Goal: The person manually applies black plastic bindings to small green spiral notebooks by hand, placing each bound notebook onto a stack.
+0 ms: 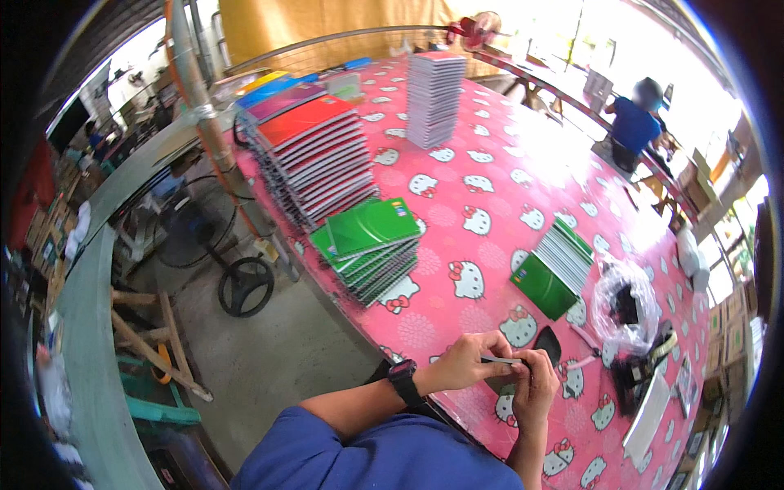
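My left hand (465,363), with a black watch (402,382) on its wrist, is pinched on a thin grey strip (500,360). From the other side the fingers of my right hand (535,385) close on the same strip, so both hands meet near the table's front edge. What kind of thing the strip is, I cannot make out. Just beyond my right hand lies a dark rounded object (548,345). Further on, a stack of green spiral notebooks (545,286) leans over on the pink patterned tablecloth (457,318). To the left stands a fanned pile of green notebooks (371,229).
Red-covered notebooks (314,122) are piled high at the back left, and a tall notebook stack (433,102) stands at the back. Clear plastic wrap (608,286), a black device (629,380) and a white flat piece (648,420) lie right. A person in blue (635,131) sits far off.
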Available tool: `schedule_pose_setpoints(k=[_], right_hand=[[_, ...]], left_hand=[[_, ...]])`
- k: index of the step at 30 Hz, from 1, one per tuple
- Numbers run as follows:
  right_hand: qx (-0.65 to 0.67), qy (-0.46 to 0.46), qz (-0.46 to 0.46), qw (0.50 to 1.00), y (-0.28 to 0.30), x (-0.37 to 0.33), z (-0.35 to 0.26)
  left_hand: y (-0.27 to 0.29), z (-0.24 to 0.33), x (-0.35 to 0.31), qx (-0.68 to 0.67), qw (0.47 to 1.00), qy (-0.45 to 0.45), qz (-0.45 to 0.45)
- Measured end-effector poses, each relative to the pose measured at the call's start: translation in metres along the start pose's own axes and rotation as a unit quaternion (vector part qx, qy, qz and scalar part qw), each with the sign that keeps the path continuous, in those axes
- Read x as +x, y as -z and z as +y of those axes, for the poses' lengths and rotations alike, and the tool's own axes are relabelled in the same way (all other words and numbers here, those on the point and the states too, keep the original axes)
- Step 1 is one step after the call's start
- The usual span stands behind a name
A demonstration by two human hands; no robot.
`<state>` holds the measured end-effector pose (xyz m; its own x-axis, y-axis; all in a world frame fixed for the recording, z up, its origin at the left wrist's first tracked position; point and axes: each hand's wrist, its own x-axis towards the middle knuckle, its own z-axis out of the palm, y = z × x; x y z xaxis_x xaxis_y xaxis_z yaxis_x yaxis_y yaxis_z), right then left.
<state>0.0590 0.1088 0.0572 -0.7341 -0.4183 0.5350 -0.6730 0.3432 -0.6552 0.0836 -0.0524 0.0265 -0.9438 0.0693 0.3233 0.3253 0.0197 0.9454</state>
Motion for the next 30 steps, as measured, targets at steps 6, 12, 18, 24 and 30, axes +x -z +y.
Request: schedule_pose_setpoints(k=[6, 12, 18, 24, 30], right_hand=[[-0.029, 0.010, -0.004, 1.000, 0.009, -0.003, 0.001], [0.030, 0.020, -0.033, 0.999, 0.004, 0.026, -0.017], [0.000, 0.169, -0.102, 0.980, -0.017, 0.058, -0.022], [-0.024, 0.163, 0.032, 0.986, -0.034, 0.122, -0.039], [0.123, 0.096, -0.060, 0.986, -0.107, 0.157, 0.010]], left_hand=[[-0.002, 0.004, 0.007, 0.034, 0.999, 0.002, -0.006], [0.031, 0.026, 0.009, 0.069, 0.997, -0.041, 0.008], [0.053, 0.047, -0.006, 0.120, 0.989, -0.019, 0.085], [0.122, 0.057, -0.018, 0.001, 0.871, -0.166, 0.463], [0.192, 0.040, -0.035, 0.285, 0.859, 0.046, 0.424]])
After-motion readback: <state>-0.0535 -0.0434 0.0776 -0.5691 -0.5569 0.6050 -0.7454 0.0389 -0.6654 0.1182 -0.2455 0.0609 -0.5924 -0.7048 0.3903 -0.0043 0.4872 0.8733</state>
